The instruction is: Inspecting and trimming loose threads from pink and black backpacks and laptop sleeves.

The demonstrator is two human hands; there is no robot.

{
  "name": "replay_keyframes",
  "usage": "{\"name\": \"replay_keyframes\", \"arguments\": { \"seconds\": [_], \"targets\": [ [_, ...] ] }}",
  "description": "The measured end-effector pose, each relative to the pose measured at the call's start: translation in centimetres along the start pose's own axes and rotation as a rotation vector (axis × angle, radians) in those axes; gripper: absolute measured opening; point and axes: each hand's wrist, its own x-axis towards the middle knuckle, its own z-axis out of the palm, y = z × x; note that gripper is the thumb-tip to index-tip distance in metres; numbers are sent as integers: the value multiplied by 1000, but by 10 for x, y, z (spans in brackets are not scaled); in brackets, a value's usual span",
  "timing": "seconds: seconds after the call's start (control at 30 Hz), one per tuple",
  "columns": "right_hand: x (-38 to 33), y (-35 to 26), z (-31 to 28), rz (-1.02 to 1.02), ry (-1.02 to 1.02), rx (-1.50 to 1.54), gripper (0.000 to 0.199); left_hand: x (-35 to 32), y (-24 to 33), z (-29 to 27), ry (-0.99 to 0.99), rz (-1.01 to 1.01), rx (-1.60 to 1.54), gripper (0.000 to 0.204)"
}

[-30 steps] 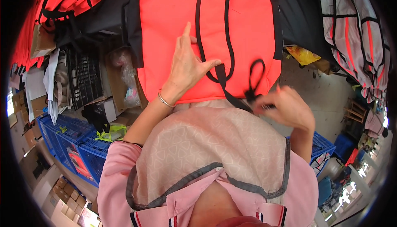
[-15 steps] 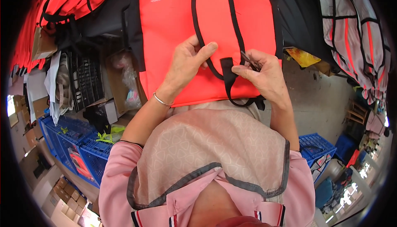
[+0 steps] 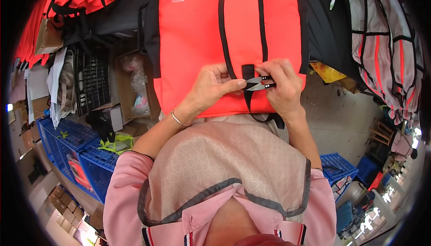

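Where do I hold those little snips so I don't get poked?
The snips are probably best gripped by their black handles, coming from the right: the pointed blades face left, toward the left hand, and the handles run back into the right hand.

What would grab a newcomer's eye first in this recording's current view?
Most likely the vivid orange-red bag with black-edged sides, filling the upper middle. Next come the open metal blades of the small snips in the right hand, close to the thumb of the left hand near the bag's lower edge. Blue crates also stand out at lower left.
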Motion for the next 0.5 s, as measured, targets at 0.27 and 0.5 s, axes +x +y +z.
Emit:
{"name": "replay_keyframes", "arguments": {
  "seconds": [0.27,0.5],
  "targets": [
    [4,3,17,110,-6,175,22,3,-9,21,477,242,165,38],
    [-18,2,30,-5,-36,30,19,15,-12,-6,225,845,1143,18]
  ]
}}
